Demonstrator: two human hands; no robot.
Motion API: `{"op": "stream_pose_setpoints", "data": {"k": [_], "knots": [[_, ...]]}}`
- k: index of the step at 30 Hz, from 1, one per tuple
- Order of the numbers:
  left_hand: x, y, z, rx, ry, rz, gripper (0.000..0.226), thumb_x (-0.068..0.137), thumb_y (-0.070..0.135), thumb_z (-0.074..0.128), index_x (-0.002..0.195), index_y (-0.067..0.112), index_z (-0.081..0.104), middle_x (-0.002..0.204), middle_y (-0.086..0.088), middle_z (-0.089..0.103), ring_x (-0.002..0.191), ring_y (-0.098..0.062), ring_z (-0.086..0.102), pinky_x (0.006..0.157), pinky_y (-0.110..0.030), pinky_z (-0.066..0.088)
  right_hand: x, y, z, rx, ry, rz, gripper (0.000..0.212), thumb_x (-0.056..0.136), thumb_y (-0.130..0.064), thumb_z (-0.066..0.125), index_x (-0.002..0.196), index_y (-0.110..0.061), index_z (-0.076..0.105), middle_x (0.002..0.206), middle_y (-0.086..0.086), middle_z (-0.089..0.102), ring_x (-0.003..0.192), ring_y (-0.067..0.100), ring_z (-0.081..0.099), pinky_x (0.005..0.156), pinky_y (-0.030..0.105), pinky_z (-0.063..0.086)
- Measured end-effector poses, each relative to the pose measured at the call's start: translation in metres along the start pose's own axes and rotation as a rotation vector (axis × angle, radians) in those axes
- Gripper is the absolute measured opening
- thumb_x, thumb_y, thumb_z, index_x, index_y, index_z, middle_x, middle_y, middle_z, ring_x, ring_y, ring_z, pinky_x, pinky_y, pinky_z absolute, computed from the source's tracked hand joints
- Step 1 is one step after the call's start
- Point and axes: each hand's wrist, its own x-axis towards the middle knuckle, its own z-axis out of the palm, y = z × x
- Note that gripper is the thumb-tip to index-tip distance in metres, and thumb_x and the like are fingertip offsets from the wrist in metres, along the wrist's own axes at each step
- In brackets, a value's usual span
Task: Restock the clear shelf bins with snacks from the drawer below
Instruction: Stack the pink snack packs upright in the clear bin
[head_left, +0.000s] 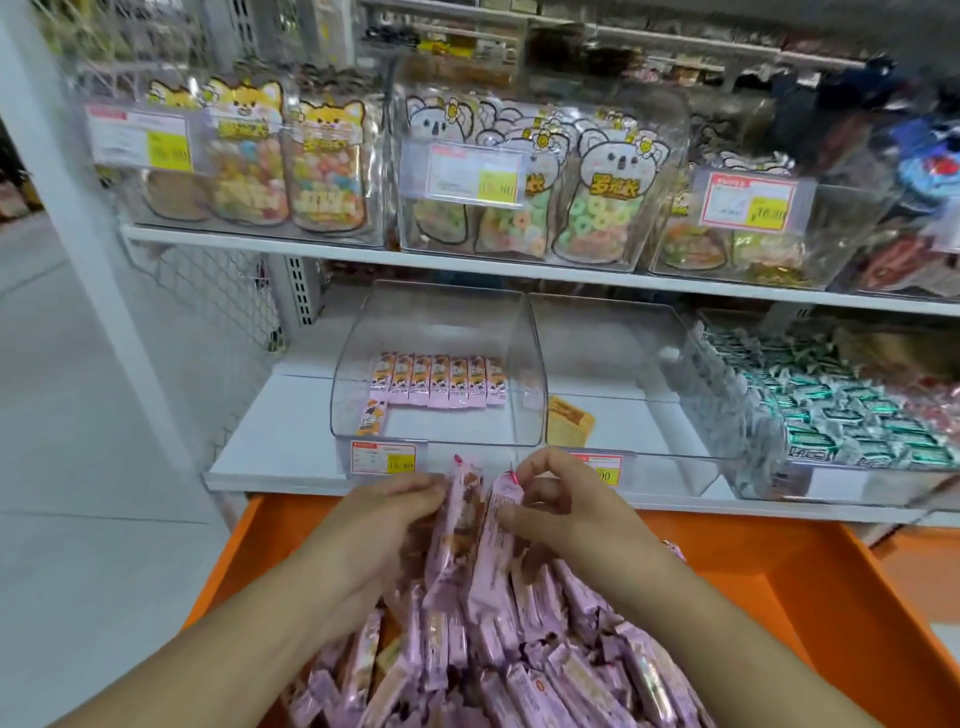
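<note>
I judge the pink snack sticks (467, 540) light, crinkly and slippery; my left hand (384, 525) and right hand (561, 514) pinch their upper halves, the bin (363, 364) at twelve o'clock.

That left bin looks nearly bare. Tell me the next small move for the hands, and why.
Probably lift the pink snack packets that both the left hand and right hand grip up into the clear bin just above. It holds only one row at the back, while the orange drawer is piled with the same packets.
</note>
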Motion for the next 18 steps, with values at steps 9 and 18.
{"op": "stream_pose_setpoints", "data": {"k": [9,18], "knots": [[0.008,0.012,0.006,0.161,-0.134,0.033,0.032,0.091,0.002,0.072,0.121,0.014,0.072,0.108,-0.020,0.077,0.092,-0.035,0.073,0.088,-0.048,0.056,0.028,0.006,-0.005,-0.305,0.189,-0.002,0.039,0.084,-0.051,0.082,0.108,-0.038,0.055,0.085,0.006,0.065,0.070,0.008,0.065,0.060,0.020,0.047],[0.003,0.010,0.009,0.203,-0.161,-0.010,0.027,0.095,0.009,0.071,0.113,0.030,0.070,0.102,-0.006,0.080,0.093,-0.019,0.078,0.067,-0.039,0.065,0.031,0.016,-0.005,-0.050,0.153,0.011,0.027,0.094,-0.014,0.077,0.109,-0.016,0.056,0.092,0.021,0.064,0.070,0.045,0.071,0.061,0.062,0.062]]}}
